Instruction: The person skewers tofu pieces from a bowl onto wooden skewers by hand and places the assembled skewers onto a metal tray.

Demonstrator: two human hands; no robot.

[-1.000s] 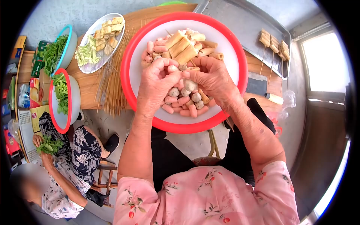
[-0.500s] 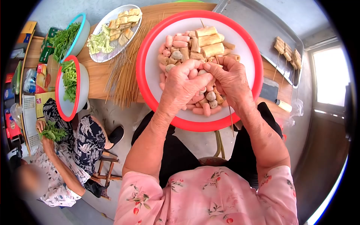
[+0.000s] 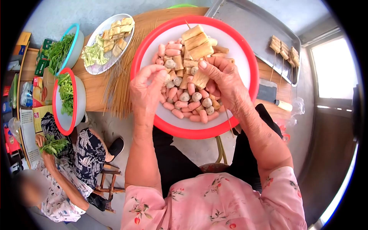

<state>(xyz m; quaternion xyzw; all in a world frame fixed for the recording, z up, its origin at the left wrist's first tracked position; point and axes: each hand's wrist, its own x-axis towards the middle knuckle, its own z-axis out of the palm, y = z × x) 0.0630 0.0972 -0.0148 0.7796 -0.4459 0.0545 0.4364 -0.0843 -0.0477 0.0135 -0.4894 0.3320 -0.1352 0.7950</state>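
1. Skewered rolls (image 3: 197, 43): upper centre of frame, over the red-rimmed basin (image 3: 184, 132).
2. Right hand (image 3: 229, 79) grasps their skewer (image 3: 230, 124).
3. Left hand (image 3: 147, 87), centre-left: fingers curled; from here I can't tell if anything's pinched.
4. Step looks like skewering; next move calls for steady right grip.
5. Tray (image 3: 245, 25): upper right.

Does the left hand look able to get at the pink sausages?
Probably yes: the left hand is beside the pink sausages in the basin, and several lie uncovered near its fingers.
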